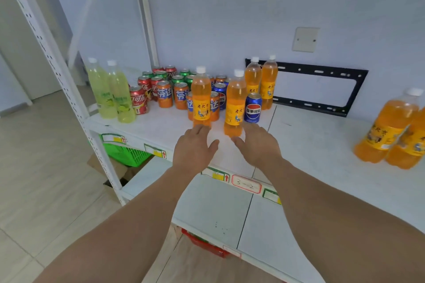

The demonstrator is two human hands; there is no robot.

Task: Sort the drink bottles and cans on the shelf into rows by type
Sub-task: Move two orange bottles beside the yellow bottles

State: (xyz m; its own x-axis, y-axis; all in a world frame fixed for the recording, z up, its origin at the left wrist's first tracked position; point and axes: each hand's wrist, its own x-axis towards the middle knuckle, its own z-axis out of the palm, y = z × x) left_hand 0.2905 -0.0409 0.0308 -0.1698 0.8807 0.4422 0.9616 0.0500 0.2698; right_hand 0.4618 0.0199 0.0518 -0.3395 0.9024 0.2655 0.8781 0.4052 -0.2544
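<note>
White shelf [299, 145]: left hand [193, 147] and right hand [257, 145] open, empty, reaching twelve o'clock toward two orange bottles [202, 96], presumably to regroup with pair at three o'clock [386, 131].

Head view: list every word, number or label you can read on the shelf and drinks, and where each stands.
"老北京": yellow label of the front orange plastic bottle.
"百事可乐": blue metal can.
"芬达": orange metal can.
"可乐", partly hidden: front red metal can.
"3-2", handwritten: red-bordered tag on the white shelf edge.
Yellow-green bottle labels and shelf price tags: too blurred.
</note>
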